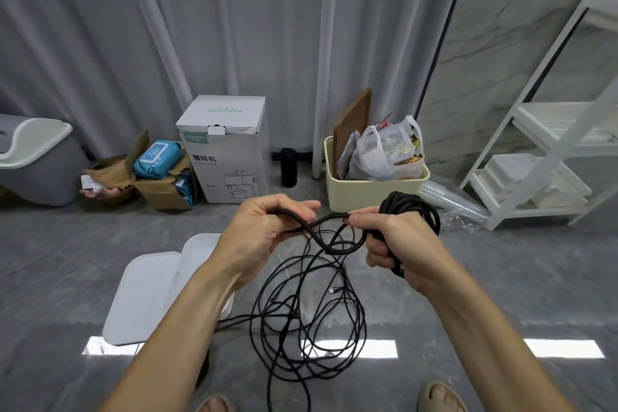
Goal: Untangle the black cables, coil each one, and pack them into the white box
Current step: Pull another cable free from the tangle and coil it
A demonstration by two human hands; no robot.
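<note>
The right hand (398, 237) grips a finished coil (413, 211) of thick black cable (329, 237), fingers curled round the bundle, its loops standing out toward 1 o'clock. The free run of that cable stretches roughly 9 to 3 o'clock to the left hand (264, 227), which pinches it. Thinner black cables (301, 321) sprawl tangled on the floor (468, 278) at 6 o'clock (a plug shows among them). The white box (197, 254) and its lid (147, 294) lie at 8 o'clock.

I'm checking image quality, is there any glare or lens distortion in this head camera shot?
Head view: bright rectangular glare patches on the glossy floor; wide-angle bending tilts the white shelf at the edge; the hanging cables stay sharp.
</note>
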